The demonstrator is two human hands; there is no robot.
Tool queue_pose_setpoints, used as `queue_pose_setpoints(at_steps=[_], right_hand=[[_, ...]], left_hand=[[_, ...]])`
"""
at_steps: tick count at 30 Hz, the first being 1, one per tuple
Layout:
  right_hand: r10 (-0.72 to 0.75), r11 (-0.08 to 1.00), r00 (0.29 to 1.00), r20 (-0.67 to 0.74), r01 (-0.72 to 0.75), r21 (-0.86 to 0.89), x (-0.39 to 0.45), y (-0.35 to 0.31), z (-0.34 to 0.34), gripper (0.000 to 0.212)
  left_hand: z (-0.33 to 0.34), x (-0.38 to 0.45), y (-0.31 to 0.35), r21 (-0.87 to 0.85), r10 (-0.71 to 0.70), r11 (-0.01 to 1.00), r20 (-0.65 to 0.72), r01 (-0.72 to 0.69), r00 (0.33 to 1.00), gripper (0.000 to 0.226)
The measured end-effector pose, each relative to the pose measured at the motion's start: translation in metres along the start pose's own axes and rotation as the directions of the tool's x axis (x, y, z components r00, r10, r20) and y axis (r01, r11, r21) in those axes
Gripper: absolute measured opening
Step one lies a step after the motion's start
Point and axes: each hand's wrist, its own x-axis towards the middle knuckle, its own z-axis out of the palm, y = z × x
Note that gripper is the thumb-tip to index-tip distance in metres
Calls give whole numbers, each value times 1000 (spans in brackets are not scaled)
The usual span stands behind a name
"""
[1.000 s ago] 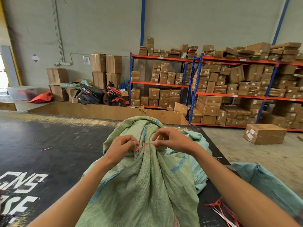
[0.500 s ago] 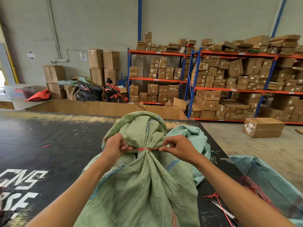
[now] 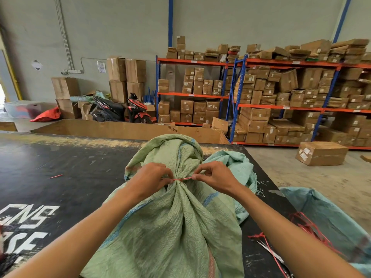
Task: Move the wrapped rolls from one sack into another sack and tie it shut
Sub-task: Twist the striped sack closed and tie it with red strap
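Green sack (image 3: 176, 227) with gathered neck, cinched by a red tie (image 3: 181, 179), near centre of the black worktop (image 3: 60, 177).

The left hand (image 3: 149, 178) and right hand (image 3: 215, 177) each pinch one end of the tie, drawn taut to either side of the neck. A pale sack (image 3: 234, 167) lies crumpled just right of the green one, touching it. A blue sack (image 3: 329, 221) sits at the near right edge, with loose ties (image 3: 267, 245) on the worktop beside it.

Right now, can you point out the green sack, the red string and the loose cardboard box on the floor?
green sack (image 3: 180, 227), head view, on its bulging front cloth.
red string (image 3: 181, 179), head view, on the taut stretch around the neck.
cardboard box (image 3: 321, 154), head view, on its top face.
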Motion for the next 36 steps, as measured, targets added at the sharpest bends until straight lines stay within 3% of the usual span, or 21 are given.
queue_pose_setpoints(at_steps=[2,7,13,15,17,19,21,25,28,32,36], right_hand=[[22,999,999,28,-21,-25,1,2,4,16],[49,998,959,279,-34,-56,3,-5,11,14],[77,997,979,191,-78,-1,2,3,20,14],[66,997,986,155,-72,37,1,7,20,14],[70,989,986,151,-88,119,-1,9,19,14],[91,970,985,146,-121,212,-3,10,19,14],[116,948,987,110,-143,284,-5,12,22,14],[146,930,987,63,-159,330,-8,13,27,13],[135,886,980,148,-187,425,-14,8,25,16],[40,686,934,354,-283,670,-24,7,19,16],[3,469,952,307,-273,840,-22,3,30,31]], left_hand=[[-3,2,4,42,-9,999,4,9,1000,14],[-1,5,16,130,-4,992,56,-3,998,15],[1,3,7,318,-24,948,94,-8,995,17],[-2,2,6,215,-71,976,151,37,986,16],[-5,0,3,-115,-129,982,194,153,972,17],[-3,-5,1,-490,-142,839,220,236,965,15],[-1,-11,6,-713,-133,659,206,241,970,19],[12,-16,20,-819,-154,527,171,227,973,21],[22,-17,20,-859,-247,458,123,227,961,16],[29,-13,21,-851,-444,446,58,277,894,26],[34,-9,25,-857,-501,429,38,286,864,36]])
